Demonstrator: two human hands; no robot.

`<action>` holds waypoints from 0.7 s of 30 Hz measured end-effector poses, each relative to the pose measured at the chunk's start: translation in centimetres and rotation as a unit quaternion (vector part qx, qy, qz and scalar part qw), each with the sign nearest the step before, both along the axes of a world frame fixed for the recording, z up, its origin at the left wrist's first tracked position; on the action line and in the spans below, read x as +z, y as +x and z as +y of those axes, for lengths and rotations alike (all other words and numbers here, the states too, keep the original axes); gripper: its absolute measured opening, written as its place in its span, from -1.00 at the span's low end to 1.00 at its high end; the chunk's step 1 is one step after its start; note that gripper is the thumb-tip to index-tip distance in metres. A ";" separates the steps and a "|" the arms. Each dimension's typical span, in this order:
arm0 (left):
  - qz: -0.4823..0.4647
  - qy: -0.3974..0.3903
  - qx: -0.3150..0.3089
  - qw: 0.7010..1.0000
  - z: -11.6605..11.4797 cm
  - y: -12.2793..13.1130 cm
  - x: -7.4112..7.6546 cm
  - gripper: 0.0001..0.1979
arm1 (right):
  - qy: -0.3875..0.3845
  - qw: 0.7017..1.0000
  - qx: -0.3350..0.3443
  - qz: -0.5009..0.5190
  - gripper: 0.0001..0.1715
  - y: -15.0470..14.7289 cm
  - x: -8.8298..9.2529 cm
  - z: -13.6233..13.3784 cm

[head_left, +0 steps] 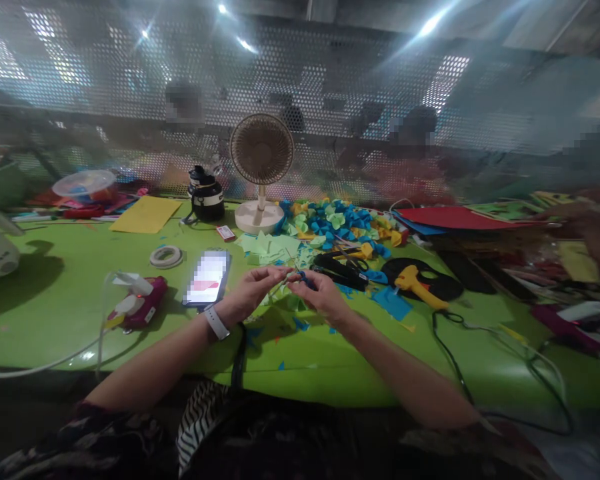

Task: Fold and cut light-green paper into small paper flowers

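My left hand [253,288], with a pale watch band on its wrist, is closed in a pinch on a thin light strip whose kind I cannot make out. Fingertips nearly meeting it, my right hand [326,299] is closed around a small dark blue piece [306,280], perhaps folded paper. A thin stick or wire points up between the two hands. Just behind them lie pale green paper pieces [273,248] and a black stapler [341,270]. The heap of blue, green and yellow folded paper pieces [337,220] stands farther back.
A desk fan [261,150], a dark bottle [209,200] and yellow paper [146,214] are at the back. A phone [207,279], tape roll [166,256] and magenta power strip [139,305] lie left. A yellow glue gun [420,287] with its cable [443,340] lies right.
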State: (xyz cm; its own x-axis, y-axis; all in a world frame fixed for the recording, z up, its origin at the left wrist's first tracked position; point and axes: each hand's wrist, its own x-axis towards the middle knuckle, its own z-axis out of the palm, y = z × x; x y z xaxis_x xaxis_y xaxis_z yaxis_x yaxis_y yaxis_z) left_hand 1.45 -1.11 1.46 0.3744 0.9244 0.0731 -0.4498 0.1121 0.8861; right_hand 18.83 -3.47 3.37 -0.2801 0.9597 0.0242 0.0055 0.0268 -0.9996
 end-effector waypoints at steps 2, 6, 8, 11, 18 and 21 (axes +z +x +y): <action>-0.009 -0.003 -0.004 1.000 -0.1 0.2 -0.2 -0.78 | -0.022 1.000 0.012 0.014 -0.54 -0.1 0.0 -0.1; -0.007 -0.003 -0.008 1.000 -0.2 0.5 -0.7 -0.78 | -0.070 0.996 0.025 0.040 -0.54 -0.4 -0.3 -0.3; -0.007 -0.002 -0.011 1.000 -0.1 0.6 -0.8 -0.78 | -0.081 0.995 0.019 0.046 -0.53 -0.6 -0.5 -0.3; -0.014 0.003 -0.006 1.000 -0.2 0.6 -0.7 -0.72 | -0.079 0.994 -0.018 0.079 -0.53 -0.6 -0.7 -0.1; 0.095 0.069 -0.016 0.993 -0.6 0.2 -0.7 -0.75 | -0.049 0.987 -0.096 0.122 -0.57 -0.4 -0.6 0.7; 0.102 0.070 -0.022 0.992 -0.5 0.3 -1.0 -0.76 | -0.047 0.982 -0.116 0.140 -0.59 -0.5 -0.6 0.7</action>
State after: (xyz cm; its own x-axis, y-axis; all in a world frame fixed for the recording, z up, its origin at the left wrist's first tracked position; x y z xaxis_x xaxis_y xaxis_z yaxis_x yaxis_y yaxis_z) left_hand 1.72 -1.63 0.48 0.4336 0.8933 0.1179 -0.2577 -0.0024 0.9662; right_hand 18.28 -2.75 2.81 -0.0478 0.9986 -0.0238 -0.2742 -0.0360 -0.9610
